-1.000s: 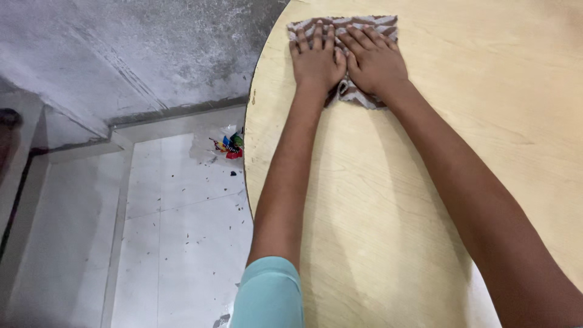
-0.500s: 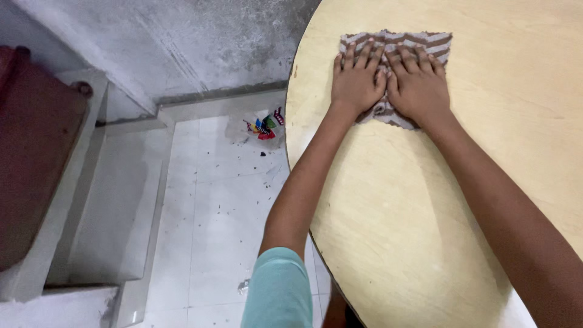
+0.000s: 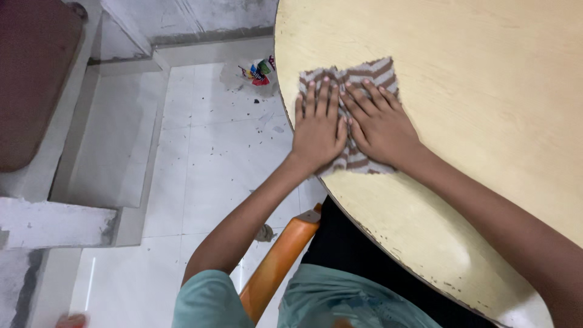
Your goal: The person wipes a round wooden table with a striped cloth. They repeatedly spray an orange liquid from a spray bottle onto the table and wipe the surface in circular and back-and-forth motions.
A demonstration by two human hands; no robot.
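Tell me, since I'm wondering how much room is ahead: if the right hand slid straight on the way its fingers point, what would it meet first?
The right hand lies flat on the striped cloth, fingers pointing to the cloth's far edge. Beyond that edge only the bare wooden table shows, so the way looks free as far as the picture reaches.

Both hands, left and right, press a seemingly folded striped cloth flat on the table.

A round wooden table with a chipped edge stood over a white tiled floor that had dark specks. 1 colourful wrapper lay near the grey wall. An orange chair arm showed below the table.
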